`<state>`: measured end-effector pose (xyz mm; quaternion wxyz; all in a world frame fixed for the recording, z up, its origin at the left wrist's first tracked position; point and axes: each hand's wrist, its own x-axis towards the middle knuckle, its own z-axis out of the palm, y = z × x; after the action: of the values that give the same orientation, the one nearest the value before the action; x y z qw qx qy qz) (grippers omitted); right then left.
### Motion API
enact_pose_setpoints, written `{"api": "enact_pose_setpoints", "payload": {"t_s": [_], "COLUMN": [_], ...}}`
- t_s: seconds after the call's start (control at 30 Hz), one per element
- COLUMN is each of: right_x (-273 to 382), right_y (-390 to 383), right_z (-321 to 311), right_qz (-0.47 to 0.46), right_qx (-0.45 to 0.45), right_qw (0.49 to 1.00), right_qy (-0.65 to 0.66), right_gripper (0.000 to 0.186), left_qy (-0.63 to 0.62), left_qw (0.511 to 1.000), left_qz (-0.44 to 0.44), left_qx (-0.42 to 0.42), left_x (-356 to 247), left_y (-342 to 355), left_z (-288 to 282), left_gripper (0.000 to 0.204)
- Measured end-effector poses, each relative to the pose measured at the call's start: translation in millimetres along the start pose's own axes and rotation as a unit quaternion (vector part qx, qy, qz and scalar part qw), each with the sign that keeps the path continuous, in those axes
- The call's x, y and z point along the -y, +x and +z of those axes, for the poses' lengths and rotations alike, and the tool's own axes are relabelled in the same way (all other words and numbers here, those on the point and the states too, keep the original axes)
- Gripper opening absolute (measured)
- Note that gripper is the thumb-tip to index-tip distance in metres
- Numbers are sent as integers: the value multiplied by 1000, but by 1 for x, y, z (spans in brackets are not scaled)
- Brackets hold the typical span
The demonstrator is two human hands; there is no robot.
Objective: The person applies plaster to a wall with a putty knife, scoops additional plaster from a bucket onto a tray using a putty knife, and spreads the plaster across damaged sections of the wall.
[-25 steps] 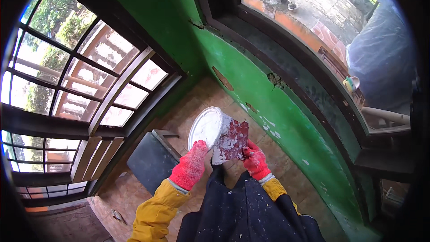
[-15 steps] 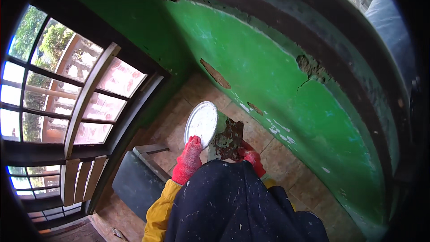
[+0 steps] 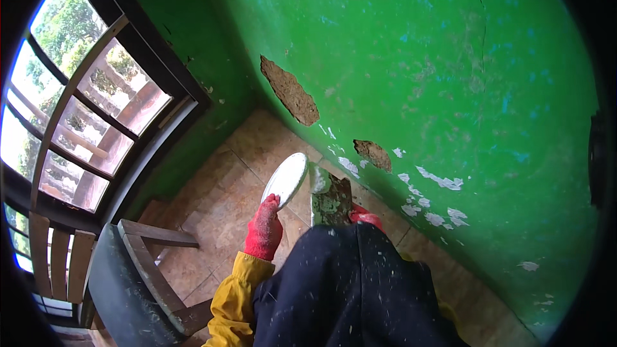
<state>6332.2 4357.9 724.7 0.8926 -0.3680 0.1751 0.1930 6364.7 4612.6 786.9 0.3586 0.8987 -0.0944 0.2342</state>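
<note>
My left hand (image 3: 264,228), in a red glove, is closed on the lower edge of a round white lid (image 3: 287,177) with a raised rim. The lid is tilted, its white face turned up. My right hand (image 3: 366,217), also red-gloved, grips the right side of a flat, paint-crusted piece (image 3: 331,196), pale green with dark brown patches. Its exact kind I cannot make out. Dark, paint-spattered clothing hides most of the right hand and the lower edge of the piece. A narrow gap separates lid and piece.
Ahead and right stands a green wall (image 3: 398,58) with broken plaster holes (image 3: 289,90) and white filler patches (image 3: 440,180). A dark-padded chair (image 3: 125,289) with a wooden frame is at lower left, near a barred window (image 3: 90,109). Below is a tiled floor (image 3: 218,186).
My view has swung toward the wall, bringing more of it in. The lid has tipped more edge-on and moved slightly apart from the paint-crusted piece. Both hands keep their holds.
</note>
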Motion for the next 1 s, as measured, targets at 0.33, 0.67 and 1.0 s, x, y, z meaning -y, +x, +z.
{"api": "enact_pose_setpoints", "payload": {"t_s": [0.33, 0.67, 1.0], "right_x": [-50, -47, -73], "right_y": [-69, -106, -72], "right_z": [-43, -37, -26], "right_qz": [-71, -272, -308], "right_qx": [-14, -15, -59], "right_qw": [992, 951, 876], "right_qy": [105, -149, -366], "right_gripper": [42, 52, 46], "left_qy": [-518, -654, -622], "left_qw": [772, 648, 663], "left_qz": [-356, -371, -324], "left_qx": [90, 121, 261], "left_x": [40, 27, 37], "left_y": [-82, -101, -123], "left_z": [23, 25, 24], "left_gripper": [33, 41, 44]}}
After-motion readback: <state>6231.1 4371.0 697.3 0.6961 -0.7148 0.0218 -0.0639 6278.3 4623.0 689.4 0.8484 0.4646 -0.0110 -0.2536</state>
